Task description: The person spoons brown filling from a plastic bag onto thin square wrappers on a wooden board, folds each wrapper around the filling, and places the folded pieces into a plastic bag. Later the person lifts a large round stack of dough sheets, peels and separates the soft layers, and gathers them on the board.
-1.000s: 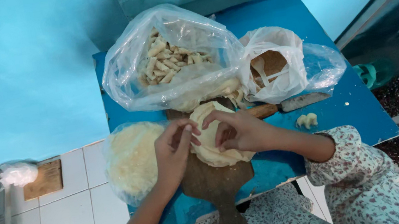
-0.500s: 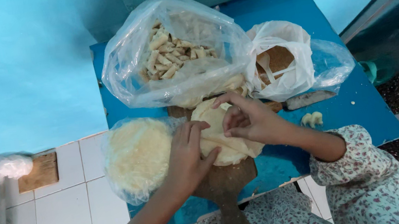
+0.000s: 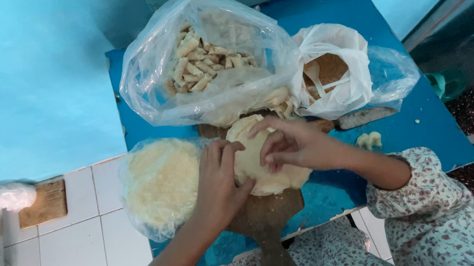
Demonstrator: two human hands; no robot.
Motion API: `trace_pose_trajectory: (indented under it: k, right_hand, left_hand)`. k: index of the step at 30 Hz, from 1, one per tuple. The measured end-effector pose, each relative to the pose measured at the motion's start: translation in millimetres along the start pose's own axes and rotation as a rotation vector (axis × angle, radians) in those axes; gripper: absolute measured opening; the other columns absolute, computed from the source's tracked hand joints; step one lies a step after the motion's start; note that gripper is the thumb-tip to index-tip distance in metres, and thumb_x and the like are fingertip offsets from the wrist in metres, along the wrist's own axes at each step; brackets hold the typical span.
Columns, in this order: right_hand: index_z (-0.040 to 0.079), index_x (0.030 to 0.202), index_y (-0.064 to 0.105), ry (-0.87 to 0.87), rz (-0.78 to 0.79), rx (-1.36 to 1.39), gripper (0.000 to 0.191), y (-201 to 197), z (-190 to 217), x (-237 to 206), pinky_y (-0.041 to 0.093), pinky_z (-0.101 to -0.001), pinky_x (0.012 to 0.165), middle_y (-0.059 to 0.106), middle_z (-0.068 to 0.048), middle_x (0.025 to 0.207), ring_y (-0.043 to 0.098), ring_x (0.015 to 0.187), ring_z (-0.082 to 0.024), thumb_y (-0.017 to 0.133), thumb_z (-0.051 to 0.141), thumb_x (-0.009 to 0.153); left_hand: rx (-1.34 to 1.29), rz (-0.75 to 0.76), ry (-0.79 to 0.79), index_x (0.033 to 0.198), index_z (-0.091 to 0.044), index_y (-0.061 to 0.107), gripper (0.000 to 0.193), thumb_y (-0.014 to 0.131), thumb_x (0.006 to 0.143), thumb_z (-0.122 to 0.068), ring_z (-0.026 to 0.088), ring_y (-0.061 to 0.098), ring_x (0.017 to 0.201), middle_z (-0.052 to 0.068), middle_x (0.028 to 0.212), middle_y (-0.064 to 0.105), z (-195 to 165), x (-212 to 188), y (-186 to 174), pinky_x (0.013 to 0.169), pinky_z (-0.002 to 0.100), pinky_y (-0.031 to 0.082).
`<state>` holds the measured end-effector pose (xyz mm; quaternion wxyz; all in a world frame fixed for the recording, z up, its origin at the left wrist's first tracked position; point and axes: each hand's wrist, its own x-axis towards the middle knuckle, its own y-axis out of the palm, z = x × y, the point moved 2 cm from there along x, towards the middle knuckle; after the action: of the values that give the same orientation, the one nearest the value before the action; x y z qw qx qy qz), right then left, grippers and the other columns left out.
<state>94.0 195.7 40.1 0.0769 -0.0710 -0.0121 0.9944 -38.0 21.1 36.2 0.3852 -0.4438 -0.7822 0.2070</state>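
- Dough sheet (image 3: 268, 172) on wooden board (image 3: 266, 222): our left hand (image 3: 219, 182) presses flat, our right hand (image 3: 292, 143) pinches it.
- Clear bag of rolls (image 3: 207, 62) at blue table's (image 3: 399, 127) far edge; white bag (image 3: 331, 69) beside it.

Bare surface (image 3: 417, 125) lies open only at the right edge; two plastic bags (image 3: 207, 62) block the rear, a shredded-filling bag (image 3: 160, 185) crowds the left.

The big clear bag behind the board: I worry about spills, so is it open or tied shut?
Open. The clear bag's mouth gapes upward, showing pale rolled pieces inside.
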Motion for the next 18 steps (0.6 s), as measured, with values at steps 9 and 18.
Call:
trace_pose_trajectory:
  k: [9,18]
  right_hand:
    - [0.014,0.13,0.053,-0.107,0.007,-0.538,0.064,22,8,-3,0.057,-0.0305,0.067,0.071,-0.004,0.084,0.072,0.077,-0.015,0.085,0.01,0.074]
    - [0.013,0.137,0.041,-0.071,-0.041,-0.566,0.076,33,2,-3,0.056,-0.0332,0.069,0.069,-0.005,0.085,0.07,0.078,-0.019,0.085,0.014,0.075]
  left_hand:
    - [0.049,0.023,0.051,0.094,-0.012,0.064,0.032,0.077,0.066,-0.002,0.032,0.055,0.102,0.008,0.109,0.057,2,-5,-3,0.086,0.047,0.043]
    - [0.016,0.081,0.03,0.094,-0.011,0.062,0.032,0.077,0.067,-0.005,0.035,0.054,0.108,0.009,0.107,0.057,-3,-4,-11,0.084,0.048,0.04]
